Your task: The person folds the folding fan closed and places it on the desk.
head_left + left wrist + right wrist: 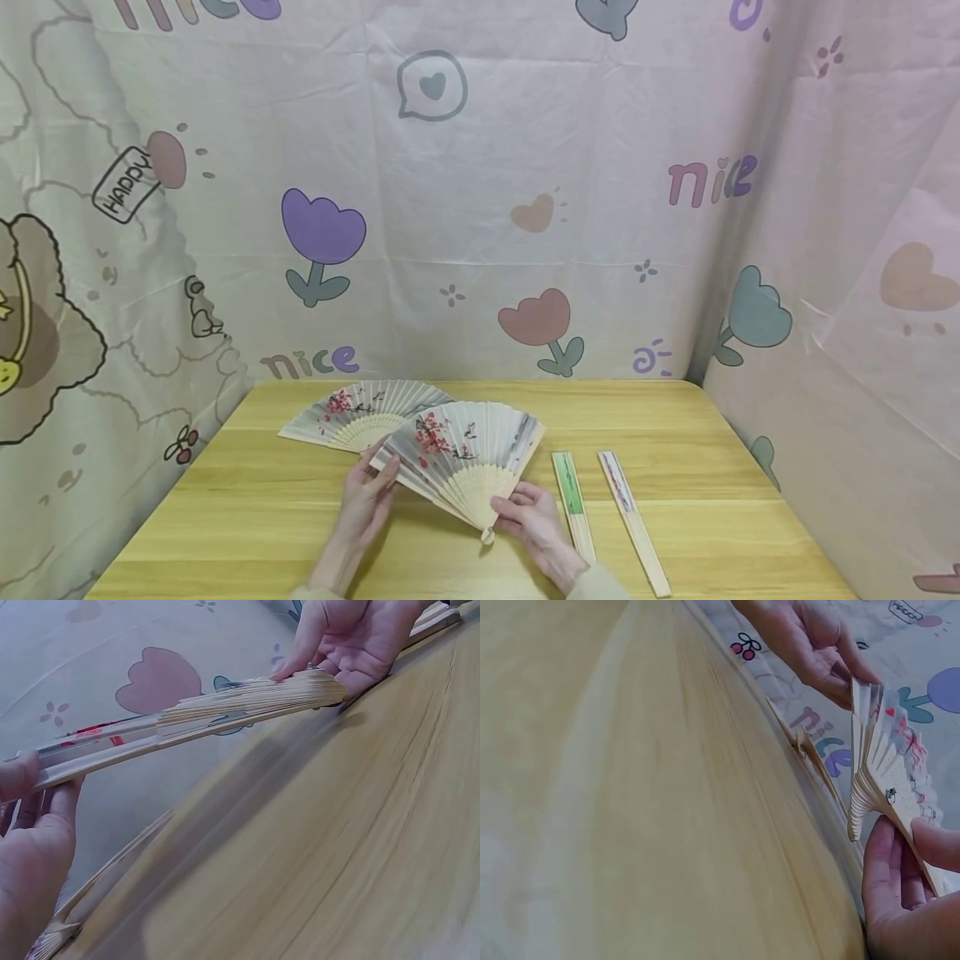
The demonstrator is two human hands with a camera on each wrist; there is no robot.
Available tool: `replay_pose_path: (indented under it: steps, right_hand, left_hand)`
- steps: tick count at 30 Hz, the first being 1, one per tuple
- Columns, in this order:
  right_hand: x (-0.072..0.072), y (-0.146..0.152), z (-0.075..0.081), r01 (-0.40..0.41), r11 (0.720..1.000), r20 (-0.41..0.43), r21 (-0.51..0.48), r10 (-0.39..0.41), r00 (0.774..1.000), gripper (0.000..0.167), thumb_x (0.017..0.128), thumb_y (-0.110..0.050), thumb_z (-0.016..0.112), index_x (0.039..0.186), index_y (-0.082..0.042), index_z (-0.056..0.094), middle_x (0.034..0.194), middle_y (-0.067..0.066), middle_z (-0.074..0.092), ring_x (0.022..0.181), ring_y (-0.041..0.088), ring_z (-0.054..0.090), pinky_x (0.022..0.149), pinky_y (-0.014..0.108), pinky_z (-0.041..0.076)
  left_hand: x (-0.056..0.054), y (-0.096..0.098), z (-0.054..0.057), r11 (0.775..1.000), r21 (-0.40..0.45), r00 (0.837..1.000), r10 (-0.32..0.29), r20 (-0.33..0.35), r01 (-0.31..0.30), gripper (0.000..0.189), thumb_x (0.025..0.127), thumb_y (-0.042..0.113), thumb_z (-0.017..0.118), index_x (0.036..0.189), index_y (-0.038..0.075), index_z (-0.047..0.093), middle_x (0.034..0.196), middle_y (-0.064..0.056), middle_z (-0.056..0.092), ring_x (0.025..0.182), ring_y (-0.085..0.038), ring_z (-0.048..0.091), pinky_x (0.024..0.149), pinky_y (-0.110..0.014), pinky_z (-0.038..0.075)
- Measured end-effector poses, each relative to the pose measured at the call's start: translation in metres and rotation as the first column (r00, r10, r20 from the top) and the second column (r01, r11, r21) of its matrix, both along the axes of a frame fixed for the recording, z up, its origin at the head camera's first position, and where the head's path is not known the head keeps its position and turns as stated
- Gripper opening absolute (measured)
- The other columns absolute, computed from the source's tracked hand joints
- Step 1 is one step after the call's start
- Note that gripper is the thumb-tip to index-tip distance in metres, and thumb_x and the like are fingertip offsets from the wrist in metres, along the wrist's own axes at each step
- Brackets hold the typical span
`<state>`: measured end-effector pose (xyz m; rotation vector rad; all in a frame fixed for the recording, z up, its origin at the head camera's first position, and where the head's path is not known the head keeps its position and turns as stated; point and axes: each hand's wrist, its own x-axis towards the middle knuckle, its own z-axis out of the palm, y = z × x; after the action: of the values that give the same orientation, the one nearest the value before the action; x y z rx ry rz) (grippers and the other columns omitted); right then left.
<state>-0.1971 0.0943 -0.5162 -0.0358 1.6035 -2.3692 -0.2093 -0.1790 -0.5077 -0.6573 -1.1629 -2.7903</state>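
Note:
Both hands hold a partly spread folding fan (480, 454) above the table, its pale leaf painted with red blossoms and small birds. The left hand (369, 493) pinches the fan's left outer edge between thumb and fingers. Near the pivot, the right hand (534, 521) grips the right guard stick, thumb on the near face. In the left wrist view the fan (247, 705) appears nearly edge-on, raised off the wood. Behind it a second spread fan (360, 417) with similar blossoms lies on the table, partly hidden by the held one.
Two folded fans lie right of the right hand: one with a green leaf (568, 483), one with a pale patterned leaf (618, 483). The wooden table (720, 500) meets printed cloth (465, 183) at its back and sides.

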Motion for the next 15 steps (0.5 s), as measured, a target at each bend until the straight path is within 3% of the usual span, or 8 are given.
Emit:
replay_pose_path:
  steps: [8,12,15]
  right_hand:
    - [0.001,0.002,0.001,0.006,1.000,0.008,-0.020,-0.006,1.000,0.031,0.092,0.003,0.066,0.121,0.011,0.056,0.091,0.000,0.073,0.086,0.012,0.071,0.082,0.027,0.064]
    - [0.001,0.002,0.002,0.000,0.999,0.012,-0.033,0.000,1.000,0.029,0.093,0.003,0.065,0.119,0.010,0.057,0.091,0.000,0.073,0.087,0.012,0.071,0.082,0.027,0.064]
    - [0.001,0.002,0.002,-0.006,0.999,0.012,-0.034,0.006,1.000,0.028,0.093,0.002,0.065,0.119,0.009,0.057,0.092,0.000,0.073,0.087,0.012,0.071,0.082,0.027,0.064]
  left_hand:
    - [-0.003,0.017,0.000,0.996,-0.093,0.999,0.005,0.043,-0.001,0.038,0.103,-0.008,0.039,0.135,0.007,0.053,0.126,-0.004,0.068,0.112,-0.014,0.070,0.101,-0.026,0.056]
    - [-0.004,0.024,0.000,0.979,-0.200,0.999,-0.031,0.040,0.038,0.051,0.103,-0.006,0.040,0.152,-0.006,0.024,0.133,0.001,0.065,0.122,-0.016,0.066,0.106,-0.032,0.052]
    - [-0.006,0.026,0.000,0.949,-0.307,0.997,-0.068,0.034,0.075,0.064,0.104,-0.003,0.043,0.150,-0.018,0.002,0.134,0.007,0.063,0.123,-0.013,0.064,0.108,-0.030,0.052]
